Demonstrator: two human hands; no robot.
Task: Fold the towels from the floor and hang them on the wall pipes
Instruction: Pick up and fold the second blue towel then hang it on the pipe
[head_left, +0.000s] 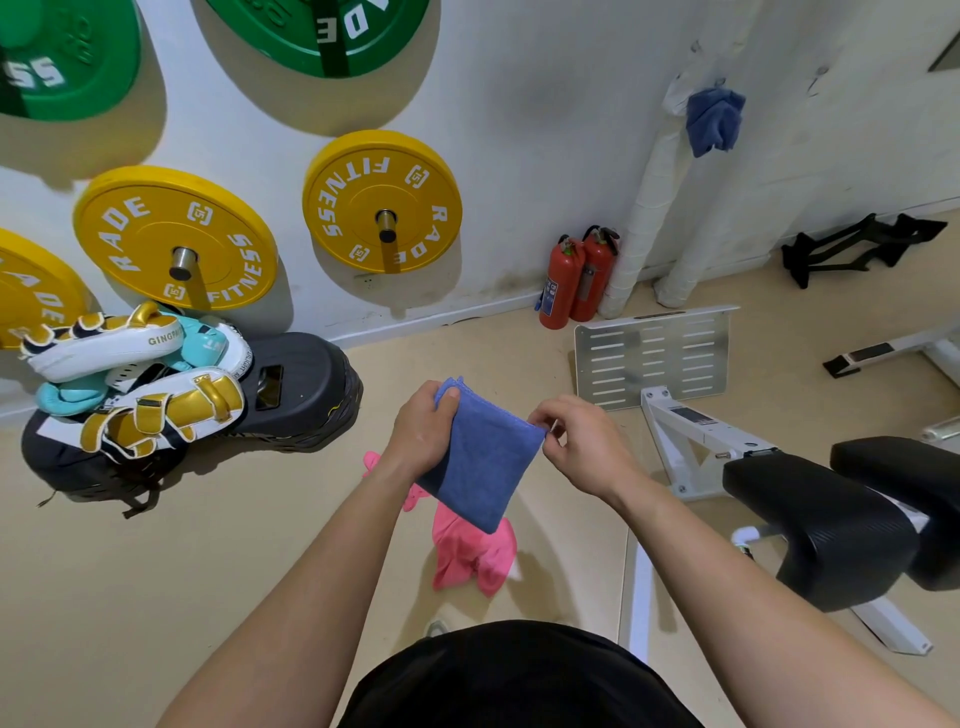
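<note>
Person stands facing wall; folded blue towel (483, 457) held in the air in front of the body, between both hands, above floor (208, 545). Left hand (423, 431) grips its upper left corner, thumb on top, fingers curled beneath; right hand (576, 441) pinches the right corner between thumb and forefinger, other fingers loosely curled. Towel forms a flat square, one corner pointing down. Pink towel (472, 553) lies crumpled on floor directly below, partly hidden by blue towel. Blue cloth (714, 119) hangs bunched by the top of wrapped white pipe (644, 208), far right on wall. Two extinguishers (571, 280) stand touching, just beside pipe foot; yellow plates (382, 200) on wall pegs at left; pads (135, 374) heaped below them; bench (831, 514) at right.
</note>
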